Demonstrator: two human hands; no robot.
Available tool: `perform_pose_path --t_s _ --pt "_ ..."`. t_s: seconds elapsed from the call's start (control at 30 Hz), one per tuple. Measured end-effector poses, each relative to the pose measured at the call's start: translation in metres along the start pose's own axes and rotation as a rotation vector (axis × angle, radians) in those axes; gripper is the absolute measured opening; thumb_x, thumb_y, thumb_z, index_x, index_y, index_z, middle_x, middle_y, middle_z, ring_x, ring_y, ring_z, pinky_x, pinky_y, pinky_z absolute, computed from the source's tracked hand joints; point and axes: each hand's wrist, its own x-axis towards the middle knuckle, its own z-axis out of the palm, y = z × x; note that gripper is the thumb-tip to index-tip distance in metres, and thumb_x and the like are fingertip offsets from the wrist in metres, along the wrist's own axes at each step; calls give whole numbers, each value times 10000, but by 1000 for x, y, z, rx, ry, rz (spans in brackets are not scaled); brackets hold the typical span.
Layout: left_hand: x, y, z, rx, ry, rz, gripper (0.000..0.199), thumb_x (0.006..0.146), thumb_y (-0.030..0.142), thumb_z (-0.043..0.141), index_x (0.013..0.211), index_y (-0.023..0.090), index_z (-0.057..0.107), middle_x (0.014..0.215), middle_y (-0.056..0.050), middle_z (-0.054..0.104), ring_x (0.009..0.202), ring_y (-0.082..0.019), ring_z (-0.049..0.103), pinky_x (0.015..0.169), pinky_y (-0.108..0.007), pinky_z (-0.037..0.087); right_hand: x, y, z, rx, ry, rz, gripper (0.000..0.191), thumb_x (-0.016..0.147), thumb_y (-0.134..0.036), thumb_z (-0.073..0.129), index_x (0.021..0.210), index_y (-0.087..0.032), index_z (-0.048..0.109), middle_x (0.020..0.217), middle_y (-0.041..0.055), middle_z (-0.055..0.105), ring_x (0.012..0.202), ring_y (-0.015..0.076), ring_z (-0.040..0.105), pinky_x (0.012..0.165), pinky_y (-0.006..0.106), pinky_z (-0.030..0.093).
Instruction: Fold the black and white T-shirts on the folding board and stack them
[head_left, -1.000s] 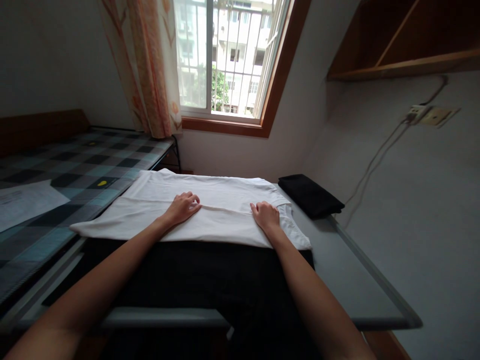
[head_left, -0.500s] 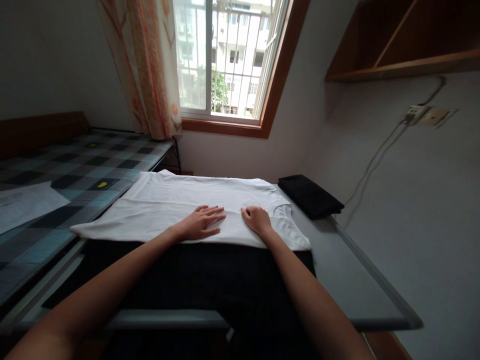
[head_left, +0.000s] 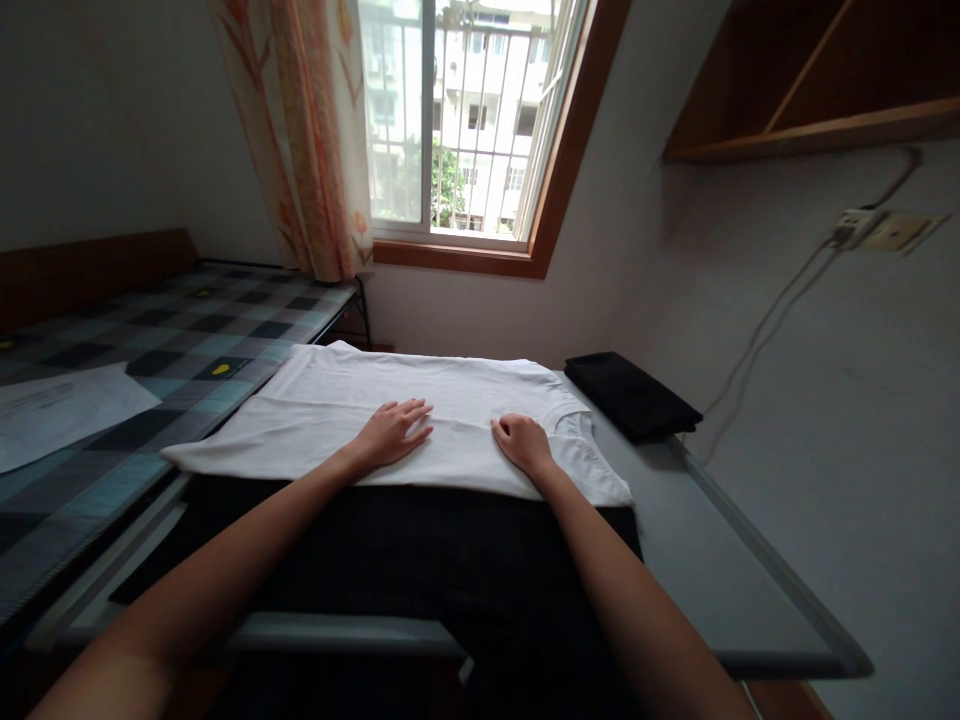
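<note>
A white shirt lies spread sideways over a black cloth on the table, its neckline toward the right. My left hand rests flat on the middle of the shirt, fingers spread and pointing right. Close by on the right, my right hand touches the shirt with its fingers curled in; whether any fabric is between them is hidden.
A folded black cloth sits at the table's back right. The grey table meets the wall on the right. To the left is a checked bed with a paper sheet. A window is behind.
My left hand has slid a little to the left across the shirt, away from my right hand. The whole view has shifted slightly, moving the scene rightward.
</note>
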Motion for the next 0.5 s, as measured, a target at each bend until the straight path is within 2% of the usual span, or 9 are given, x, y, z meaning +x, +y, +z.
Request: perform_pose_path --t_s 0.1,0.23,0.5 --pt "-1 -22 -6 52 0 -47 442 947 480 399 1277 258 592 1406 -60 533 1337 -245 440 1120 -446 297 0 0 1 9 7 -5 378 940 -365 437 711 -194 685 834 76 731 754 175 641 616 266 311" --pt "-2 -42 -10 81 -32 -166 451 951 465 384 1307 257 566 1457 -50 476 1376 -262 381 1118 -472 293 0 1 1 20 5 -10 369 938 -355 447 711 -192 688 832 80 728 749 171 634 616 263 309" --pt "-2 -39 -6 83 -81 -176 508 956 470 351 1370 218 503 1503 -73 408 1411 -280 311 1130 -507 258 0 2 3 26 9 1 364 938 -360 450 726 -194 695 833 81 722 749 172 626 631 259 320"
